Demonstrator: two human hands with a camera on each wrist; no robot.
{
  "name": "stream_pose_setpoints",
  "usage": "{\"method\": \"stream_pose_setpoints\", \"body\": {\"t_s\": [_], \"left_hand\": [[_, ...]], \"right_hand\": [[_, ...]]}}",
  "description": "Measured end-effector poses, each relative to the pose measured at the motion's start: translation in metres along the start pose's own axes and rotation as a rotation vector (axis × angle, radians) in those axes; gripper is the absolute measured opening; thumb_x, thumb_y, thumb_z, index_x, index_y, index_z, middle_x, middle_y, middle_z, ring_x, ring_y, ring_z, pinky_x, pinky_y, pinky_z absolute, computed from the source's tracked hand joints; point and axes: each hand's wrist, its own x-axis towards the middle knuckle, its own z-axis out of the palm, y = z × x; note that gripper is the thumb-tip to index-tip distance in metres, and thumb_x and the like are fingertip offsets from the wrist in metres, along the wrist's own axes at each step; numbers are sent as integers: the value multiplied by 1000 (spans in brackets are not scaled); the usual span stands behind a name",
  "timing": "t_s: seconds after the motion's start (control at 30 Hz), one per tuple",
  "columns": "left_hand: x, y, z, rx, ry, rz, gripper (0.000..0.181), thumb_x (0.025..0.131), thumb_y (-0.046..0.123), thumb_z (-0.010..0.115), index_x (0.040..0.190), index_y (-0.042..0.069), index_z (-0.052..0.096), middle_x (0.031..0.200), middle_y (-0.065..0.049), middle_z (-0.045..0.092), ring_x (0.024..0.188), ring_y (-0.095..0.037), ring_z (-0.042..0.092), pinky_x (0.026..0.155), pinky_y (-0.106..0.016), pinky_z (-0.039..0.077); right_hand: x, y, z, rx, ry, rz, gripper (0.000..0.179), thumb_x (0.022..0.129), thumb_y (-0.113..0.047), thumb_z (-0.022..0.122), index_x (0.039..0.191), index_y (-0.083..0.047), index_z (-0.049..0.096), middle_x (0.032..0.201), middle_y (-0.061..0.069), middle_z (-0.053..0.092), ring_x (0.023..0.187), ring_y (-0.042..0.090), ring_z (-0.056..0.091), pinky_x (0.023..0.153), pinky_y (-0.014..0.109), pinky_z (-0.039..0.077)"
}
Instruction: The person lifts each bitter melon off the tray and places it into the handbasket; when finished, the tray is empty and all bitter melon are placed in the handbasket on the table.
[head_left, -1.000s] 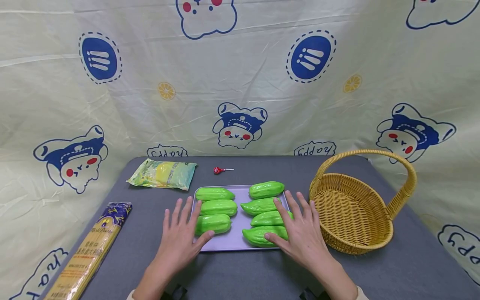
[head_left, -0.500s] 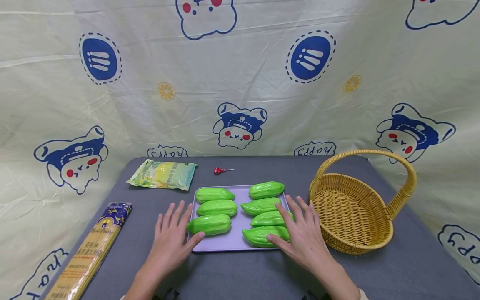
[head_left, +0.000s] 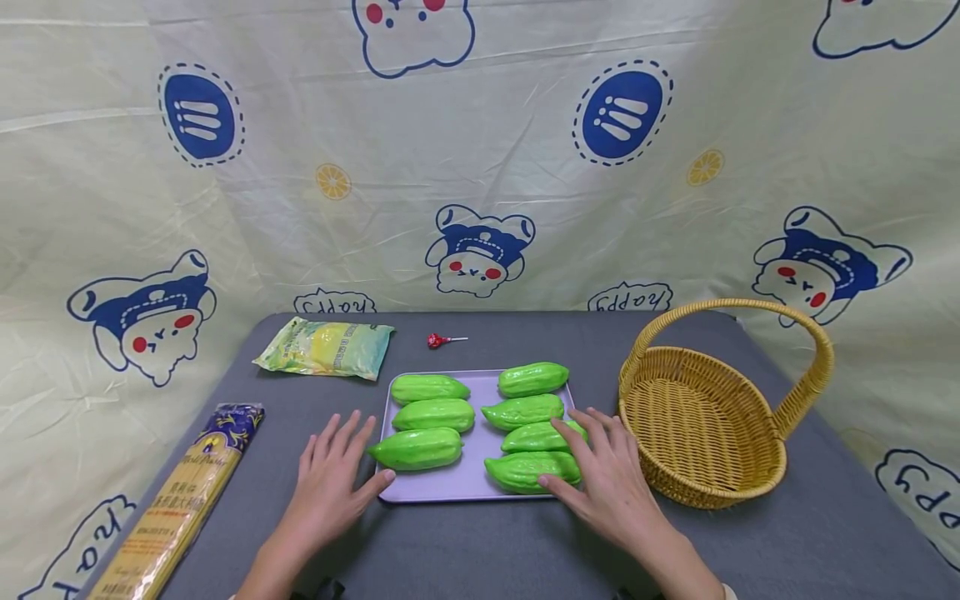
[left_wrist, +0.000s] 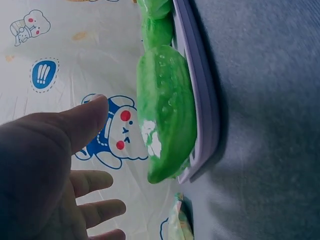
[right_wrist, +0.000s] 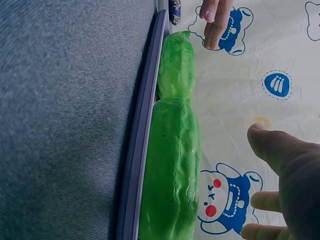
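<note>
Several green bitter melons with ridged, glossy skins lie in two columns on a lilac tray [head_left: 474, 485] in the head view. My left hand [head_left: 327, 483] hovers at the tray's front left corner, fingers spread, near the closest melon [head_left: 417, 449]. On the other side my right hand [head_left: 611, 487] is held over the tray's right edge, its fingers overlapping the right-hand melons [head_left: 527, 472] in this view. Neither hand holds anything. The left wrist view has the thumb [left_wrist: 87, 120] apart from a melon [left_wrist: 167, 110]; the right wrist view likewise shows a gap beside a melon [right_wrist: 172, 165].
A wicker basket [head_left: 705, 425] with a tall handle stands right of the tray. Behind are a green-yellow plastic packet [head_left: 326, 348] and a red lollipop [head_left: 438, 341]. A long noodle pack [head_left: 183, 500] lies along the left table edge. A printed curtain [head_left: 525, 125] hangs behind.
My left hand has drawn left and back toward me, off the melons, uncovering the closest one. My right hand has pulled back slightly. The melons and tray have stayed put.
</note>
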Motion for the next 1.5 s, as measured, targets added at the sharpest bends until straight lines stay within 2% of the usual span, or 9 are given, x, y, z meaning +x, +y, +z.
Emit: {"method": "stream_pose_setpoints", "body": {"t_s": [0.2, 0.47, 0.67, 0.83, 1.13, 1.3, 1.5], "left_hand": [[1, -6, 1, -11, -10, 9, 73, 82, 42, 68, 142, 10, 42, 149, -16, 37, 139, -42, 24, 107, -65, 17], [5, -16, 2, -39, -75, -1, 73, 80, 42, 70, 140, 9, 45, 148, -15, 40, 139, -43, 26, 105, -68, 19], [11, -21, 1, -115, -151, -12, 74, 80, 42, 71, 140, 9, 44, 149, -14, 38, 140, -43, 23, 104, -69, 17], [14, -24, 1, -190, -191, -2, 74, 79, 40, 72, 140, 8, 45, 149, -15, 39, 139, -44, 23, 102, -71, 16], [21, -31, 7, -261, -219, 45, 73, 77, 34, 75, 137, 5, 47, 144, -15, 44, 134, -43, 29, 102, -67, 21], [25, -36, 11, -316, -245, 49, 74, 75, 33, 77, 137, 4, 48, 144, -15, 43, 131, -40, 31, 102, -66, 22], [25, -39, 16, -332, -262, 56, 74, 75, 32, 77, 137, 5, 48, 143, -16, 43, 127, -40, 32, 99, -65, 23]], "right_hand": [[-1, 1, 2, 26, -1, -2, 66, 73, -47, 71, 126, -10, 57, 126, 16, 53, 115, 35, 44, 95, 54, 31], [-2, 2, 3, 71, -39, 49, 60, 73, -44, 75, 123, -13, 60, 121, 10, 57, 108, 27, 47, 89, 45, 33], [-1, 4, 5, 87, -41, 62, 55, 74, -41, 75, 119, -13, 62, 114, 7, 60, 102, 23, 50, 84, 40, 37], [-2, 6, 7, 102, -53, 72, 51, 74, -39, 76, 116, -12, 63, 111, 5, 61, 100, 20, 51, 82, 38, 39], [-2, 9, 8, 139, -77, 71, 49, 73, -38, 77, 114, -13, 64, 106, 0, 61, 95, 14, 49, 79, 33, 38], [-2, 10, 9, 155, -98, 86, 47, 74, -37, 77, 113, -14, 65, 105, -2, 61, 94, 12, 49, 77, 32, 38], [-3, 12, 11, 168, -113, 89, 46, 74, -36, 78, 112, -14, 65, 101, -2, 60, 91, 9, 47, 76, 30, 38]]}}
